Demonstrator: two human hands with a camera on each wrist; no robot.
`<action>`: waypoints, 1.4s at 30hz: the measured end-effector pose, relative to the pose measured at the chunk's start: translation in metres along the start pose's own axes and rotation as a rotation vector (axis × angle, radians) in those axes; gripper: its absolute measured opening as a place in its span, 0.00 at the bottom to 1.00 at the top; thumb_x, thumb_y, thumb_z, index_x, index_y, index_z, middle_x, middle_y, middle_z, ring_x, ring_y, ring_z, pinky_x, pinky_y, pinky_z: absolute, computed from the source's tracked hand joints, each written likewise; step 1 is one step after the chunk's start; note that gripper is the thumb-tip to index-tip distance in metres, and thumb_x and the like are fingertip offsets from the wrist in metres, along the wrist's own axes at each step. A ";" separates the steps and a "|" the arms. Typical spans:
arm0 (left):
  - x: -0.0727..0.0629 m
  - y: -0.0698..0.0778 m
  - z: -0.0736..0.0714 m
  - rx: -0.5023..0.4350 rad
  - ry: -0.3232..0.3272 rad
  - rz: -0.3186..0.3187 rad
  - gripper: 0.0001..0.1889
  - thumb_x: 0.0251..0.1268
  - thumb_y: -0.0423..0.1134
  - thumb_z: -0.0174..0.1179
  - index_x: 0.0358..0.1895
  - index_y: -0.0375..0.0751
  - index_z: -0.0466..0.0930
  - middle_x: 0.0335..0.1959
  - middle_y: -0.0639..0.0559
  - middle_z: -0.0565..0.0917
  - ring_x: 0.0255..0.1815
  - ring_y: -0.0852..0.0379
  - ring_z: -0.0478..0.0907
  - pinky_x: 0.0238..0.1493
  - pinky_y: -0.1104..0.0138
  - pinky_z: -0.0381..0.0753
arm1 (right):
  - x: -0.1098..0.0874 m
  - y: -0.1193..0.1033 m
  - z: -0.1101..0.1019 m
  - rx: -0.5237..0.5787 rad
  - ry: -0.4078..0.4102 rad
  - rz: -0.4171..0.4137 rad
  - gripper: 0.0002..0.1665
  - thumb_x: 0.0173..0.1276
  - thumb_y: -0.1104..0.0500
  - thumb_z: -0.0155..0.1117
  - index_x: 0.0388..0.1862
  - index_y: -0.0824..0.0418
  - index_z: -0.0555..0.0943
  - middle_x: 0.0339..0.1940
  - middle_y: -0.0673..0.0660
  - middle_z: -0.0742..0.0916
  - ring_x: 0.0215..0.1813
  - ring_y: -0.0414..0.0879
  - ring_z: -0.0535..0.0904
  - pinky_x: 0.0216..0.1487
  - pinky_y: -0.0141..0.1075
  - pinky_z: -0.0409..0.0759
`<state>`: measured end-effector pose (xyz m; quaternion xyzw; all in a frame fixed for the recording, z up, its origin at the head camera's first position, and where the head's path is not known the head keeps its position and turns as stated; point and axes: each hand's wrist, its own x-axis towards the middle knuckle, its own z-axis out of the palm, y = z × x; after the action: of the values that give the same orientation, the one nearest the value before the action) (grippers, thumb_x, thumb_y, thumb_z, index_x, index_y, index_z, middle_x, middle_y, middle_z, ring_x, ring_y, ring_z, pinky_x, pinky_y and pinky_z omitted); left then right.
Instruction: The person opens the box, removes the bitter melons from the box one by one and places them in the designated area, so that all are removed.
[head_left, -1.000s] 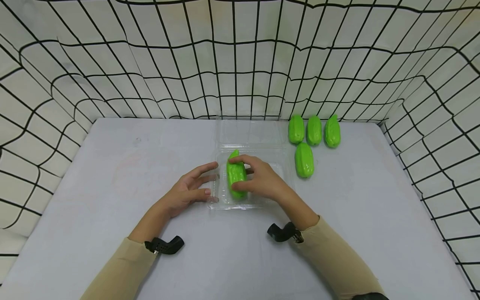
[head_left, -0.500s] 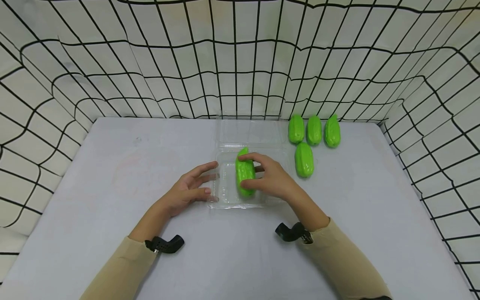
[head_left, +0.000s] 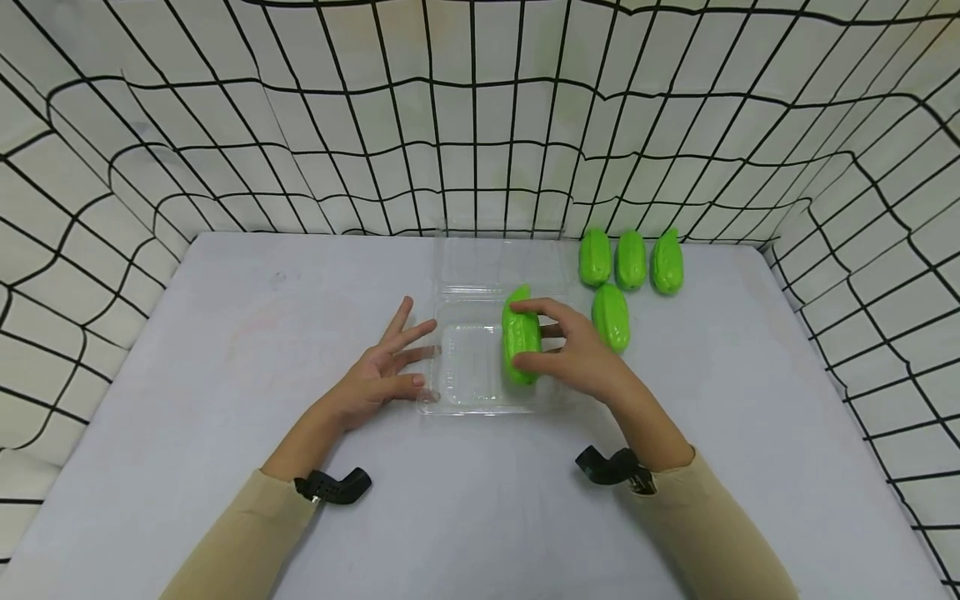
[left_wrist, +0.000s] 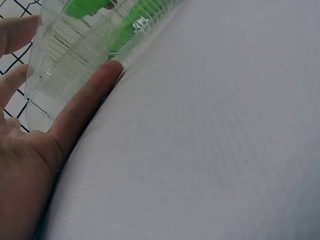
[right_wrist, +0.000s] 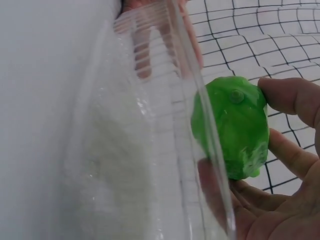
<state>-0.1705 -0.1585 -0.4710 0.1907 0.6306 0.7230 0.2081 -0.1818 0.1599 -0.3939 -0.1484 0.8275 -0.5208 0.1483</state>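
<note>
A clear plastic clamshell box (head_left: 468,410) sits on the table with its lid (head_left: 480,262) folded back. Between thumb and fingers, my right hand (head_left: 577,354) grips a glossy green toy vegetable (head_left: 520,337), long and ridged with a pointed tip, above the right half of the box. In the right wrist view, the rounded end of this green vegetable (right_wrist: 232,127) shows above the box rim (right_wrist: 212,135). My left hand (head_left: 371,387) has its fingers spread at the box's left side. The left wrist view shows the left index or thumb tip against the clear wall (left_wrist: 70,65).
Several similar green vegetables (head_left: 611,318) lie to the right of the box, most in a row at the table's back edge. A black wire grid (head_left: 472,150) borders the white table (head_left: 225,375) at the back and sides. Each wrist carries a black camera (head_left: 333,486).
My right hand has carried the green vegetable rightward across the box, from left of its middle to its right half. The left hand stays at the box's left side, one finger now raised farther out.
</note>
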 end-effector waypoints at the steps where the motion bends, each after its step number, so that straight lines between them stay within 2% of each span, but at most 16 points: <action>1: 0.000 0.000 0.000 0.002 -0.003 0.003 0.41 0.62 0.19 0.57 0.79 0.35 0.52 0.81 0.66 0.26 0.79 0.35 0.48 0.49 0.53 0.85 | -0.002 0.000 -0.002 0.010 0.005 0.001 0.37 0.58 0.55 0.77 0.66 0.40 0.75 0.69 0.45 0.74 0.64 0.55 0.75 0.56 0.49 0.80; 7: 0.000 0.000 0.000 0.006 -0.011 0.014 0.41 0.63 0.19 0.57 0.79 0.35 0.51 0.83 0.60 0.31 0.79 0.34 0.49 0.50 0.54 0.85 | -0.008 -0.001 -0.017 0.044 0.027 0.027 0.37 0.58 0.53 0.78 0.66 0.37 0.74 0.69 0.44 0.73 0.66 0.54 0.74 0.57 0.50 0.80; 12: 0.000 -0.002 0.000 0.009 -0.002 0.004 0.40 0.64 0.20 0.58 0.79 0.37 0.52 0.83 0.54 0.36 0.78 0.33 0.50 0.52 0.56 0.84 | -0.012 0.003 -0.035 0.050 0.077 0.009 0.38 0.59 0.55 0.77 0.68 0.41 0.73 0.72 0.45 0.71 0.66 0.55 0.73 0.56 0.50 0.80; 17: -0.001 -0.003 0.000 -0.014 -0.001 -0.011 0.40 0.65 0.22 0.58 0.79 0.40 0.54 0.83 0.53 0.39 0.78 0.34 0.48 0.52 0.53 0.84 | -0.018 0.006 -0.054 0.066 0.122 -0.019 0.39 0.62 0.58 0.75 0.71 0.45 0.72 0.73 0.49 0.70 0.66 0.57 0.72 0.55 0.50 0.79; 24: -0.004 -0.003 0.000 -0.037 -0.009 -0.019 0.40 0.65 0.22 0.58 0.79 0.37 0.52 0.82 0.44 0.47 0.77 0.38 0.52 0.52 0.52 0.83 | -0.024 0.012 -0.073 0.040 0.186 -0.006 0.40 0.63 0.57 0.73 0.73 0.46 0.70 0.73 0.52 0.69 0.68 0.57 0.70 0.58 0.50 0.76; 29: -0.003 -0.002 0.000 -0.052 -0.011 -0.015 0.39 0.65 0.22 0.58 0.78 0.36 0.52 0.82 0.43 0.49 0.77 0.41 0.54 0.53 0.53 0.83 | -0.025 0.014 -0.080 0.029 0.206 -0.025 0.40 0.64 0.58 0.73 0.74 0.49 0.69 0.71 0.53 0.71 0.67 0.56 0.71 0.57 0.43 0.78; 35: -0.003 -0.002 0.000 -0.059 -0.014 -0.001 0.39 0.65 0.22 0.58 0.78 0.34 0.52 0.81 0.42 0.49 0.77 0.38 0.52 0.52 0.52 0.83 | -0.026 0.017 -0.088 0.043 0.244 -0.007 0.39 0.63 0.59 0.73 0.72 0.47 0.71 0.71 0.51 0.72 0.66 0.53 0.73 0.56 0.37 0.78; 42: -0.002 -0.003 0.000 -0.048 -0.017 0.000 0.39 0.65 0.23 0.58 0.78 0.34 0.52 0.81 0.41 0.48 0.77 0.38 0.52 0.52 0.52 0.83 | -0.028 0.021 -0.097 0.061 0.290 -0.009 0.38 0.64 0.61 0.72 0.73 0.49 0.70 0.72 0.54 0.71 0.64 0.53 0.74 0.52 0.30 0.79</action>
<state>-0.1685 -0.1597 -0.4736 0.1918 0.6115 0.7360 0.2181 -0.1973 0.2596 -0.3704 -0.0710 0.8233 -0.5624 0.0294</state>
